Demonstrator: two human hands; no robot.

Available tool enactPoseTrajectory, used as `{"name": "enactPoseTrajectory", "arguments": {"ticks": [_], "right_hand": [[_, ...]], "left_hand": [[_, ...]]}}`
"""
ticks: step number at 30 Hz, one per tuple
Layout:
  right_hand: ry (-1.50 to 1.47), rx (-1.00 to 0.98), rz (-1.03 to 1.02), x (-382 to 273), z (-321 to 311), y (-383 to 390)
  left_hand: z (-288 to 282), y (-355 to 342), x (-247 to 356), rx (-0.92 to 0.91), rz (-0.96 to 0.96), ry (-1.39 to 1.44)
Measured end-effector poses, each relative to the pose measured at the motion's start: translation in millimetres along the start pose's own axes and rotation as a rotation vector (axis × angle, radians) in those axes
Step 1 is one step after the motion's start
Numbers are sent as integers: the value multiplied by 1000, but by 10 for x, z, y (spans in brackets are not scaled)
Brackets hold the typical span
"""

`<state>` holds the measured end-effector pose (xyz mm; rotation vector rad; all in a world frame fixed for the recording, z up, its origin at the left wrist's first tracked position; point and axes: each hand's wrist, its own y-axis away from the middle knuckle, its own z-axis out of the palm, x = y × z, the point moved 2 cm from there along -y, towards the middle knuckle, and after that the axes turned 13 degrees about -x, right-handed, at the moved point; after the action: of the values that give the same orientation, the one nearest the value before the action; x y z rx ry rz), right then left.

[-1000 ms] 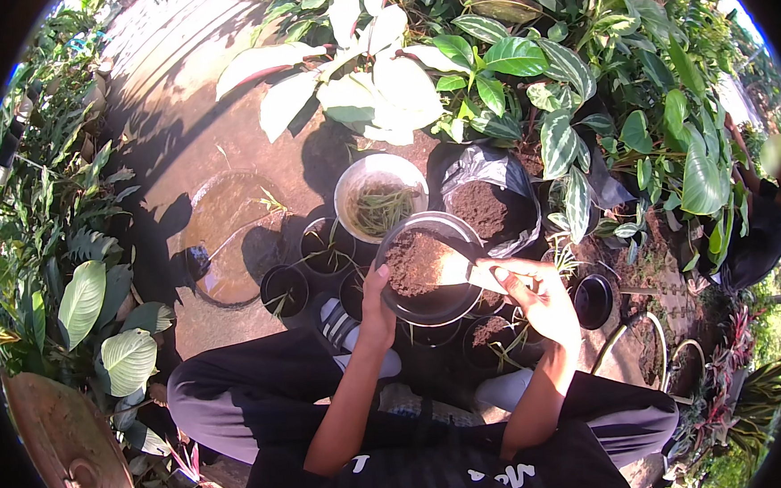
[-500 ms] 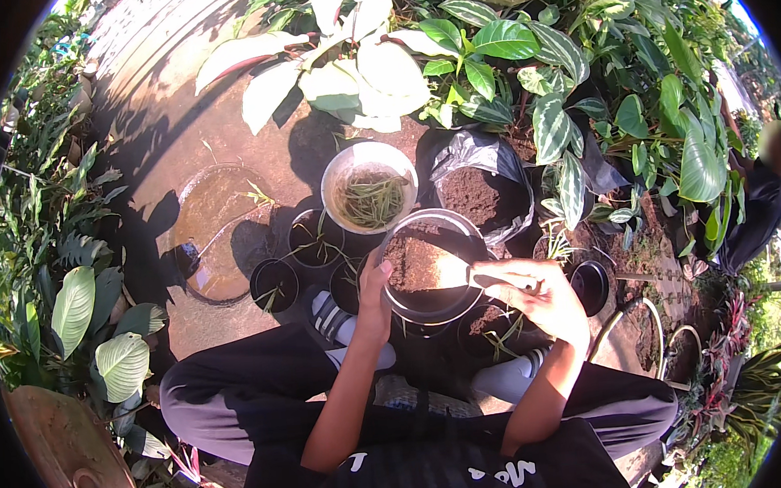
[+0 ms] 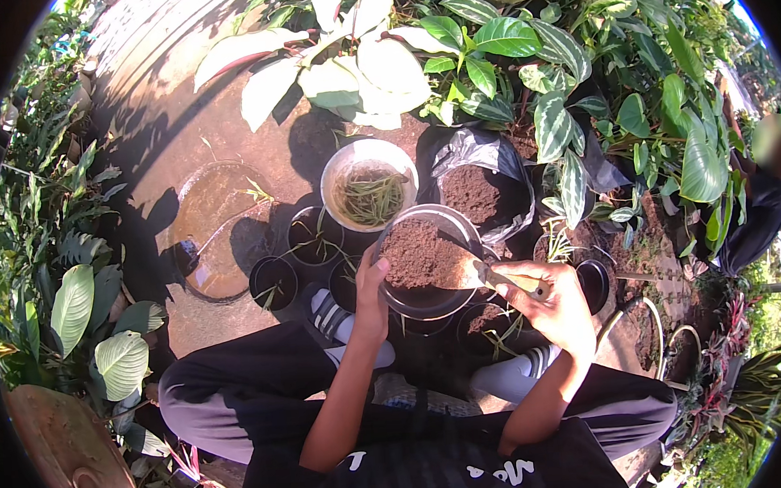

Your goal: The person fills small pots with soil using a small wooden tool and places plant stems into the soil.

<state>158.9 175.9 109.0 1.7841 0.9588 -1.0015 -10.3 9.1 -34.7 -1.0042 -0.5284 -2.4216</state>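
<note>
Both hands of mine are at one dark pot (image 3: 426, 310): my left hand (image 3: 372, 294) curls round its left rim, thumb on top, most of the fingers hidden beneath; my right hand (image 3: 555, 310) is wrapped closely about the handle of one trowel (image 3: 462, 273). Leafy plants (image 3: 567, 63), too many to count, crowd both sides. One other person (image 3: 751, 213) is at the far right. One round, wet-looking disc (image 3: 199, 215) lies off to my left. One black plastic bag (image 3: 470, 150) of brown soil (image 3: 472, 194) stands just beyond the pot, and beside it one white bucket (image 3: 367, 145) with narrow green leaves (image 3: 373, 200), too tangled to count. Next in size is the pot I hold, containing a soil mound (image 3: 413, 251). I count at least six smaller black pots (image 3: 274, 291): three to its left, one partly beneath, two to its right. Smallest comes the trowel, its blade reaching over the rim into the mound.
</note>
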Motion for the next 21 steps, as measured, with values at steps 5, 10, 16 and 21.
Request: {"name": "enactPoseTrajectory", "arguments": {"ticks": [5,10,16,21], "right_hand": [[-221,-61,-80,-58,167,-103],[-165,-34,-125,-11,267,-216],[12,76,-23,-35,122,-120],[97,150,60,-80,133,-24]], "left_hand": [[45,1,35,-25,6,-14],[5,15,-9,-42,-11,-10],[-18,-13,13,20,57,30],[40,1,45,32,94,-45]]}}
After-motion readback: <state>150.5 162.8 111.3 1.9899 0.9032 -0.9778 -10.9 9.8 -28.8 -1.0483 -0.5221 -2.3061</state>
